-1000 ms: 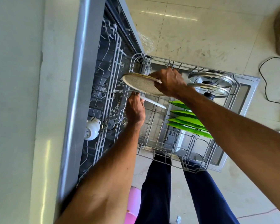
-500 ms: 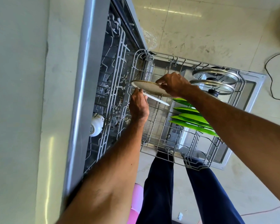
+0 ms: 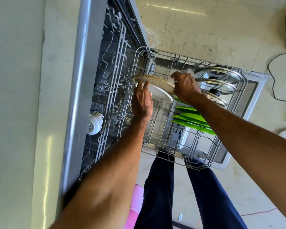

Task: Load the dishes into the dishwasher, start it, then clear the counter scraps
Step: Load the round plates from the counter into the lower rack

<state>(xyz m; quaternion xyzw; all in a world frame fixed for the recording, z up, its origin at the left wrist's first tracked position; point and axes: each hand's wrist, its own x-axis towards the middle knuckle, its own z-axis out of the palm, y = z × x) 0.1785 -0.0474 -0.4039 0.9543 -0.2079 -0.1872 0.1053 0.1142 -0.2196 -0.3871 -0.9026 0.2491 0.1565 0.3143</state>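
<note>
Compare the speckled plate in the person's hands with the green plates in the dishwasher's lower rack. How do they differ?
Colour: the speckled plate is beige with brown flecks, while the green plates are plain bright green.
Place: the speckled plate is held above the lower rack, not yet slotted in. The green plates stand on edge in the rack.
Contact: the right hand grips the speckled plate, and no hand touches the green plates.
Both are round plates.
</note>
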